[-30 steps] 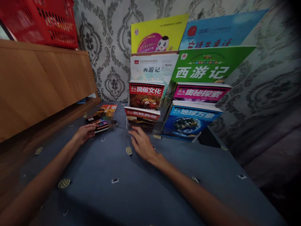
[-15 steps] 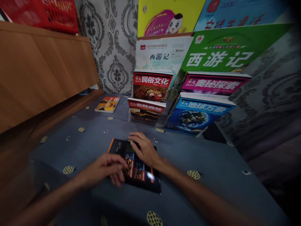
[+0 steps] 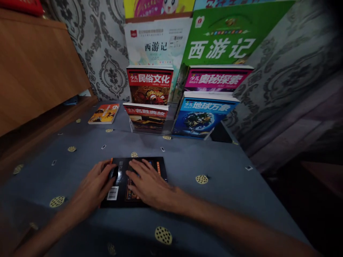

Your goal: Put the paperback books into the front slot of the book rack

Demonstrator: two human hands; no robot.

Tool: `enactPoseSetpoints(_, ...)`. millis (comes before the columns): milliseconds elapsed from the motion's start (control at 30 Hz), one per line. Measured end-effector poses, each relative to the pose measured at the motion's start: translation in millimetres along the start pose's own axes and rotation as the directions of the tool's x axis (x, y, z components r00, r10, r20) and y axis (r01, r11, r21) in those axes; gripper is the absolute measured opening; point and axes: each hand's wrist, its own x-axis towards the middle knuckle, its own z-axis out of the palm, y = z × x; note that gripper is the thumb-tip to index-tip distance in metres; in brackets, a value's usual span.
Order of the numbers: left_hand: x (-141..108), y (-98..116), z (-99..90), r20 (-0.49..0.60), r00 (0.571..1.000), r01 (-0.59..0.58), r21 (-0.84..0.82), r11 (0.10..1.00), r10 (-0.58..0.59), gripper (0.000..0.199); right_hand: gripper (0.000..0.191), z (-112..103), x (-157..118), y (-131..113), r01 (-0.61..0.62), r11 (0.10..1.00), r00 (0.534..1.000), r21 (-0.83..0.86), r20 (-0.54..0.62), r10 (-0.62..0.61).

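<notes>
Beneath the right hand (image 3: 152,185), fingers spread and ungripping, lies a glossy black rectangular book (image 3: 121,180); the left hand (image 3: 97,184) curls at its edge, grasp unclear.

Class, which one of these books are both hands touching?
The dark book with the barcode, lying flat: left hand at its left edge, right hand on its cover. Neither touches the orange book or the standing books.

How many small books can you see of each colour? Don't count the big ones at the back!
Red-topped books: 2
Pinkish-purple book: 1
Blue book: 1
Orange book: 1
Black book: 1
Total: 6 small covers showing
</notes>
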Motion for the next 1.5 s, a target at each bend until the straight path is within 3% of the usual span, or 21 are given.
enactPoseSetpoints(200, -7.3, -2.2, -0.7, -0.013, 0.998, -0.064, 0.077, 0.995, 0.066, 0.037, 0.053, 2.0, -3.8, -8.7, 0.03, 0.996, 0.998, 0.085, 0.052, -0.034)
enactPoseSetpoints(467, 0.2, 11.8, 20.4, -0.053, 0.976, -0.205, 0.07, 0.976, 0.209, 0.04, 0.055, -6.3, -27.1, -1.0, -0.006, 0.998, 0.998, 0.06, 0.055, 0.003)
enactPoseSetpoints(733, 33.8, 77.6, 40.2, 0.017, 0.924, -0.383, 0.042, 0.923, 0.383, 0.043, 0.057, -37.3, -102.2, 27.0, -0.149, 0.982, 0.989, 0.114, 0.033, 0.146)
enactPoseSetpoints(933, 68.0, 133.0, 58.7, 0.122, 0.881, -0.458, -0.024, 0.888, 0.458, 0.044, 0.059, -47.4, -160.2, 57.2, -0.279, 0.957, 0.955, 0.079, -0.084, 0.285)
enactPoseSetpoints(1133, 84.3, 171.6, 67.4, 0.178, 0.844, -0.509, -0.034, 0.86, 0.506, 0.047, 0.054, -58.8, -202.8, 82.4, -0.293, 0.955, 0.943, 0.056, -0.149, 0.298)
enactPoseSetpoints(1233, 89.0, 175.1, 65.1, 0.2, 0.821, -0.544, -0.016, 0.839, 0.535, 0.043, 0.046, -63.2, -199.5, 81.8, -0.332, 0.941, 0.927, 0.073, -0.158, 0.339)
enactPoseSetpoints(1333, 93.6, 171.1, 61.4, 0.188, 0.804, -0.57, -0.027, 0.821, 0.564, 0.031, 0.044, -60.6, -176.4, 71.2, -0.37, 0.923, 0.908, 0.104, -0.171, 0.384)
enactPoseSetpoints(1500, 97.6, 165.0, 59.0, 0.139, 0.77, -0.629, 0.003, 0.777, 0.623, 0.027, 0.047, -47.4, -138.2, 55.5, -0.288, 0.952, 0.938, 0.108, -0.169, 0.303)
